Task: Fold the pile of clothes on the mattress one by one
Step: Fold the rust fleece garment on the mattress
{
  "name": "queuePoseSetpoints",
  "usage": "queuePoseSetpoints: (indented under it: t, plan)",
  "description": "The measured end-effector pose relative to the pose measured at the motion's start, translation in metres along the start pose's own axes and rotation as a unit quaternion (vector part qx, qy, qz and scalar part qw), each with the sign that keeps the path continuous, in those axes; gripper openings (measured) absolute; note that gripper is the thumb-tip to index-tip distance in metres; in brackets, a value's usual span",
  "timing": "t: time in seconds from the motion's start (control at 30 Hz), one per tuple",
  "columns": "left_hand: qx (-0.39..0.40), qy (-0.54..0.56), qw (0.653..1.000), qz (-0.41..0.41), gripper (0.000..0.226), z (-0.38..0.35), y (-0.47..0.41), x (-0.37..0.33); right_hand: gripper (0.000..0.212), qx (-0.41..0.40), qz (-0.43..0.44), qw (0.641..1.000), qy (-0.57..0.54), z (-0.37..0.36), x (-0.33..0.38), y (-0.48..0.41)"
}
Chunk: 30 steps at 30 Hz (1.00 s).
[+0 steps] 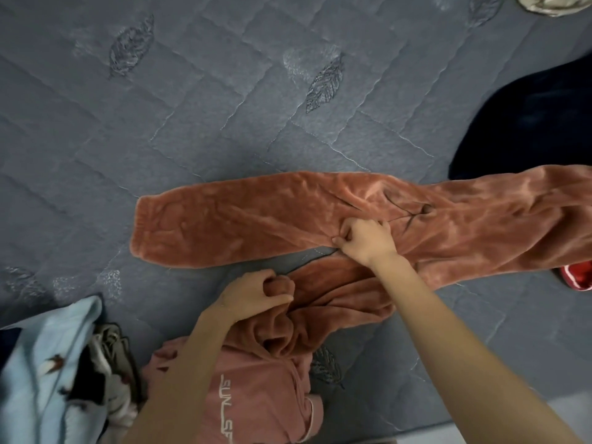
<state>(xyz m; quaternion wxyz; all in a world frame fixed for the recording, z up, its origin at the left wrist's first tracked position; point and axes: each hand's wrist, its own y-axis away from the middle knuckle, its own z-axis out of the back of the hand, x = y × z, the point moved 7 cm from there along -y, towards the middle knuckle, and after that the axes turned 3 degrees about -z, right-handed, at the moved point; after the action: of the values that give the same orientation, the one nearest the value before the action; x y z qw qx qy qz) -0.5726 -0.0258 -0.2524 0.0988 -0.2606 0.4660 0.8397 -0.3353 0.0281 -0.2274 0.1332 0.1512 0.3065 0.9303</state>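
The soft orange-pink pants (320, 219) lie on the blue quilted mattress (192, 123), across the middle of the frame. They look fuzzy and shiny. One leg is flat and points to the left. The other leg is bunched up in folds in the lower middle. The top part of the pants runs off the right edge.

A dark blue piece of clothing (528, 123) sits at the right, touching the top edge of the pants. A small red thing (576, 277) peeks out at the right edge, just under the pants. A pink top with white letters (256, 395) lies at the bottom, partly under the bunched leg and the left arm. A light blue cloth (41, 363) with other mixed clothes is at the lower left. A pale cloth (554, 4) shows in the upper right corner. The right arm crosses over the bunched leg and hides some of it.

The left hand (256, 293) has its fingers curled tight around the end of the bunched leg. The right hand (368, 241) pinches a fold of the pants near the middle, where the two legs meet.
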Motion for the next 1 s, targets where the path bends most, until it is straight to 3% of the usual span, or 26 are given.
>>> queuePoseSetpoints:
  t: [0.1, 0.27, 0.33, 0.43, 0.5, 0.53, 0.73, 0.87, 1.0]
  plan:
    - [-0.061, 0.088, 0.994, -0.009, 0.012, 0.007, 0.002, 0.005, 0.021, -0.036, -0.014, 0.999, 0.038, 0.011, -0.022, 0.003]
    - [-0.286, 0.096, 0.953, -0.009, 0.009, 0.048, 0.016, 0.013, 0.022, -0.033, -0.018, 0.998, 0.048, 0.025, -0.042, 0.003]
    - [-0.398, 0.138, 0.907, 0.017, 0.015, 0.069, 0.035, 0.017, 0.024, -0.023, -0.019, 0.999, 0.043, 0.033, -0.049, 0.002]
    - [-0.569, 0.210, 0.792, 0.071, 0.013, 0.091, 0.070, 0.030, 0.030, -0.014, -0.028, 0.998, 0.061, 0.044, -0.061, 0.003]
    - [-0.631, 0.244, 0.730, 0.096, 0.007, 0.099, 0.084, 0.042, 0.031, -0.017, -0.038, 0.995, 0.086, 0.050, -0.069, 0.004]
    - [-0.638, 0.257, 0.718, 0.107, 0.010, 0.100, 0.086, 0.048, 0.032, -0.017, -0.040, 0.994, 0.097, 0.052, -0.071, 0.003]
    - [-0.587, 0.242, 0.763, 0.116, 0.018, 0.091, 0.073, 0.055, 0.024, 0.024, -0.019, 0.988, 0.150, 0.056, -0.073, -0.003]
    - [-0.584, 0.250, 0.766, 0.099, 0.018, 0.087, 0.071, 0.048, 0.015, -0.150, -0.006, 0.989, -0.008, 0.085, -0.073, -0.007]
    - [-0.580, 0.265, 0.764, 0.096, 0.014, 0.086, 0.067, 0.044, 0.018, -0.312, -0.023, 0.941, -0.124, 0.112, -0.074, 0.001]
